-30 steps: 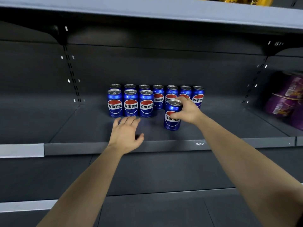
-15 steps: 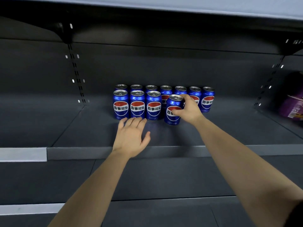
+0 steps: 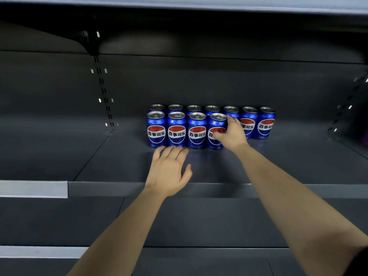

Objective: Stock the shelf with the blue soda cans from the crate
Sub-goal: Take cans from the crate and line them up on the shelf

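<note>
Blue soda cans stand in two rows on the dark grey shelf (image 3: 119, 160). The back row (image 3: 265, 123) holds several cans. In front of it stand three cans (image 3: 176, 129) side by side, and a fourth can (image 3: 216, 126) stands upright against their right end. My right hand (image 3: 232, 134) is wrapped around that fourth can's right side, thumb across its label. My left hand (image 3: 169, 170) lies flat and open on the shelf just in front of the three front cans, fingertips at their bases. The crate is out of view.
The shelf's front lip (image 3: 219, 189) runs across the middle, with a pale label strip (image 3: 33, 189) at the left. An upper shelf (image 3: 179, 5) hangs overhead. A slotted upright (image 3: 103, 90) stands at the back left. A lower shelf (image 3: 199, 222) lies beneath.
My right hand has slid the fourth can back and left until it stands in line with the three front cans. My left hand has stayed flat on the shelf.
</note>
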A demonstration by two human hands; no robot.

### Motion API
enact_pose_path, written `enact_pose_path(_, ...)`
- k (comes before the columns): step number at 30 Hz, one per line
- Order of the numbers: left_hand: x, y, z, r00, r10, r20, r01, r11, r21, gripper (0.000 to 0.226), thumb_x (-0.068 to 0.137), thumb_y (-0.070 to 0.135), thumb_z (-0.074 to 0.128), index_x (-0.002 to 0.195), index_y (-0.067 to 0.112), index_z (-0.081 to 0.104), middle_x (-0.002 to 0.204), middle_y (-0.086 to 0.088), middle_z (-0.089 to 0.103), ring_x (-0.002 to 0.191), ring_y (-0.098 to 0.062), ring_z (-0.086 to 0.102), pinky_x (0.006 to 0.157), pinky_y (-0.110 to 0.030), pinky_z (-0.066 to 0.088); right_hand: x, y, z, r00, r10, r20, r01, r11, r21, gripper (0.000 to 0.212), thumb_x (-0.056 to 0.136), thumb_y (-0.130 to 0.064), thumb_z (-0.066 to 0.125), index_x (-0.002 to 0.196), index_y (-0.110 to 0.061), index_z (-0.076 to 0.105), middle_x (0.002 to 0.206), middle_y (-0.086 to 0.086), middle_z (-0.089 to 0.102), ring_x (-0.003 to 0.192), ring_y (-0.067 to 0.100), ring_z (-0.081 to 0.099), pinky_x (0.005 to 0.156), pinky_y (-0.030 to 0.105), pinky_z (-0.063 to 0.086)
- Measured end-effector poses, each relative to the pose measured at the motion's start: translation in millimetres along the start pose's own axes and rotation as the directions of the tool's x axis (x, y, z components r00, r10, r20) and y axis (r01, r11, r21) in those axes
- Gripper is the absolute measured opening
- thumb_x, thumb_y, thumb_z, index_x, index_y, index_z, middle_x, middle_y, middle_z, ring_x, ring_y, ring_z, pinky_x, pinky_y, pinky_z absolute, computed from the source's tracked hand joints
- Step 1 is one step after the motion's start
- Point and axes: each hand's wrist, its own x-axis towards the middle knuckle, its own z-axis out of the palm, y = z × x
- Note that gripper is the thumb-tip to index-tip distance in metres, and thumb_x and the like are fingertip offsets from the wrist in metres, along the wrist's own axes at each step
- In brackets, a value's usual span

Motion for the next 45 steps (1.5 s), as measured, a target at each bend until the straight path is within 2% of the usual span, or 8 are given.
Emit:
enact_pose_path(7, 0.3, 1.6, -1.7, 0.999, -0.013, 0.039, 0.013, 1.000, 0.012, 0.052, 0.086, 0.042, 0.037, 0.124, 0.016, 0.061, 0.120, 0.002, 0.064, 0.111, -0.017, 0.056, 0.105, -0.040, 0.031, -2.2, 5.9, 7.0, 1.000, -0.004, 0.005, 0.004, 1.000, 0.001, 0.078, 0.092, -0.019, 0.061, 0.153, -0.002, 0.015, 0.158, 0.014, 0.023, 0.144, 0.024, 0.027, 0.109, 0.030, 0.031)
enact_pose_path(15, 0.4, 3.1, -2.7, 0.998, -0.003, 0.063, -0.002, 0.997, 0.074, 0.050, 0.087, 0.041, 0.034, 0.118, 0.015, 0.064, 0.113, 0.000, 0.066, 0.104, -0.020, 0.058, 0.102, -0.041, 0.029, -34.5, 26.4, -1.7, 1.000, 0.026, 0.011, -0.027, 0.998, 0.057, 0.062, 0.094, -0.023, 0.059, 0.147, -0.004, 0.034, 0.141, 0.015, 0.046, 0.129, 0.028, 0.046, 0.100, 0.027, 0.037)
enact_pose_path(22, -7.8, 23.6, -8.6, 0.996, -0.014, 0.091, -0.003, 0.984, 0.180, 0.053, 0.089, 0.039, 0.031, 0.121, 0.011, 0.062, 0.118, -0.008, 0.064, 0.107, -0.028, 0.058, 0.101, -0.045, 0.025, -84.2, 53.4, -46.1, 0.997, -0.051, 0.057, 0.052, 0.999, -0.015, 0.049, 0.094, -0.019, 0.058, 0.139, -0.002, 0.048, 0.137, 0.015, 0.054, 0.127, 0.029, 0.050, 0.108, 0.037, 0.038)
enact_pose_path(27, -41.7, 65.5, -15.6, 0.997, -0.017, 0.073, 0.009, 0.993, 0.117, 0.056, 0.089, 0.038, 0.032, 0.132, 0.009, 0.054, 0.132, -0.010, 0.056, 0.119, -0.028, 0.053, 0.102, -0.045, 0.032, -132.0, 81.7, -76.5, 0.989, -0.094, 0.113, 0.113, 0.977, -0.181, 0.049, 0.095, -0.024, 0.056, 0.141, -0.010, 0.047, 0.142, 0.012, 0.050, 0.137, 0.026, 0.039, 0.107, 0.032, 0.034)
enact_pose_path(30, -67.6, 94.4, -19.6, 0.996, -0.012, 0.091, 0.003, 0.995, 0.100, 0.056, 0.089, 0.038, 0.032, 0.131, 0.008, 0.055, 0.133, -0.011, 0.055, 0.121, -0.029, 0.051, 0.103, -0.045, 0.033, -169.4, 100.2, -90.0, 0.985, -0.126, 0.122, 0.148, 0.970, -0.195, 0.051, 0.092, -0.020, 0.058, 0.141, -0.007, 0.047, 0.144, 0.012, 0.046, 0.135, 0.028, 0.041, 0.109, 0.034, 0.035)
enact_pose_path(34, -106.9, 133.4, -18.7, 0.991, -0.024, 0.131, 0.012, 0.996, 0.093, 0.056, 0.089, 0.038, 0.031, 0.128, 0.007, 0.057, 0.131, -0.011, 0.057, 0.121, -0.030, 0.052, 0.103, -0.046, 0.034, -222.9, 133.0, -104.9, 0.972, -0.169, 0.161, 0.203, 0.953, -0.225, 0.057, 0.091, -0.018, 0.058, 0.145, -0.008, 0.041, 0.152, 0.009, 0.037, 0.144, 0.025, 0.028, 0.116, 0.036, 0.028)
enact_pose_path(41, -193.6, 203.6, 3.7, 0.962, -0.025, 0.271, 0.001, 0.996, 0.090, 0.058, 0.090, 0.040, 0.025, 0.126, 0.008, 0.058, 0.116, -0.008, 0.065, 0.110, -0.028, 0.058, 0.101, -0.046, 0.035, -313.1, 213.7, -123.7, 0.943, 0.045, 0.330, 0.063, 0.949, -0.308, 0.052, 0.097, -0.019, 0.050, 0.147, -0.010, 0.036, 0.145, 0.011, 0.041, 0.125, 0.029, 0.048, 0.096, 0.036, 0.046)
enact_pose_path(45, -241.5, 234.1, 29.2, 0.933, -0.040, 0.357, 0.020, 0.998, 0.061, 0.058, 0.089, 0.040, 0.027, 0.128, 0.009, 0.057, 0.112, -0.007, 0.067, 0.106, -0.027, 0.059, 0.097, -0.045, 0.038, -358.8, 262.4, -111.5, 0.912, 0.111, 0.396, 0.021, 0.949, -0.315, 0.051, 0.096, -0.018, 0.050, 0.146, -0.014, 0.040, 0.140, 0.014, 0.047, 0.122, 0.032, 0.051, 0.095, 0.038, 0.047)
